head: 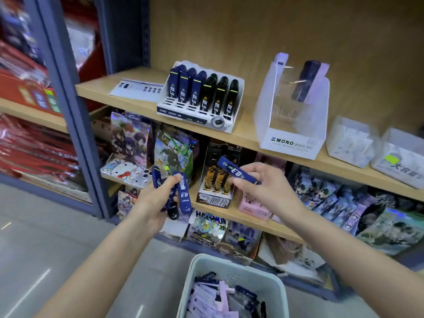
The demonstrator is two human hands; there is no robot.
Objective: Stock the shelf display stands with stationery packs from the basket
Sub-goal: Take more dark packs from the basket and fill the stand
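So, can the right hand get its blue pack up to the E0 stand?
Probably yes: the right hand, pinching the blue pack, hangs below the E0 stand with nothing between them, and its front slots on the blue side look empty.

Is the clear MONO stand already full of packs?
No, the clear MONO stand holds only a dark pack and a pale purple pack at its back.

navy packs (pixel 238 172), seemingly pale-green basket (pixel 231 266)
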